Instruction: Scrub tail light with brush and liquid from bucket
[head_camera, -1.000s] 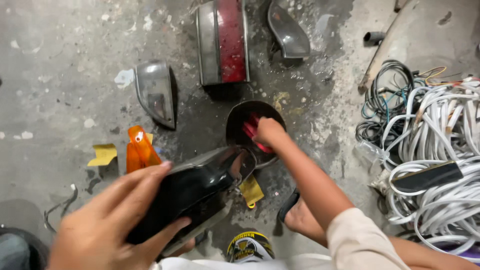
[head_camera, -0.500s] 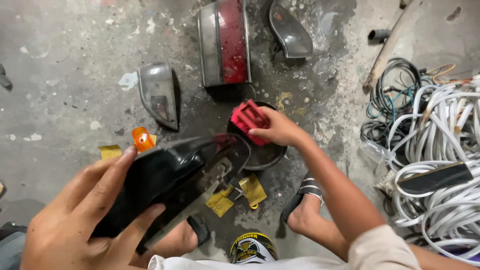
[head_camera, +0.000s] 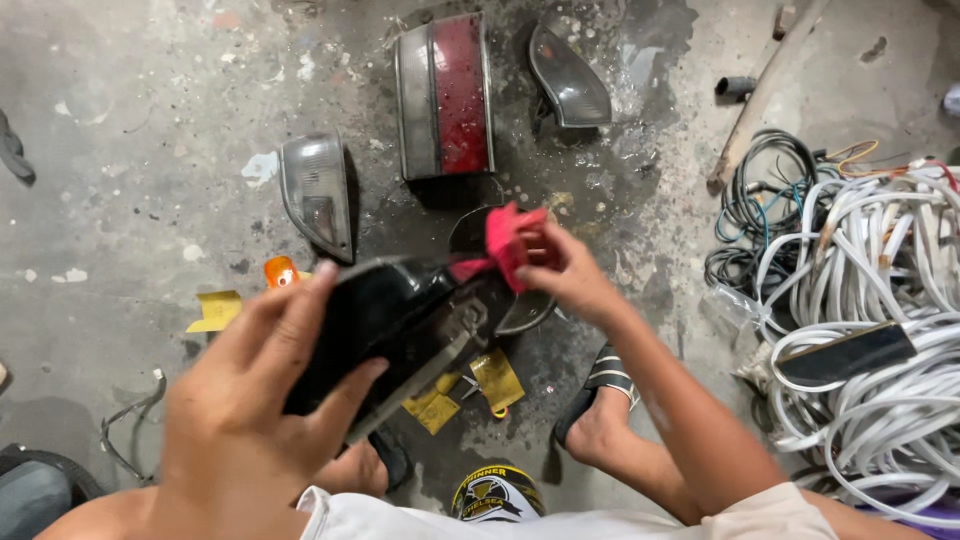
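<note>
Lifting wet red cloth (head_camera: 508, 240) out of dark bowl (head_camera: 520, 310), right hand (head_camera: 570, 275) pinching it | left hand (head_camera: 265, 400) clasping glossy black lamp housing (head_camera: 385, 315), now raised nearer | wiping seems underway.

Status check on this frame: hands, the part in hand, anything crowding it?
Left hand grips black lamp housing. Right hand presses red cloth to its end. Dark bowl directly beneath; tail lamp and lenses lie beyond, apart.

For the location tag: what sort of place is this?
Probably a vehicle repair workshop floor: stained concrete floor, loose vehicle lamp units such as the red tail lamp, and coiled white cables piled at one side.
</note>
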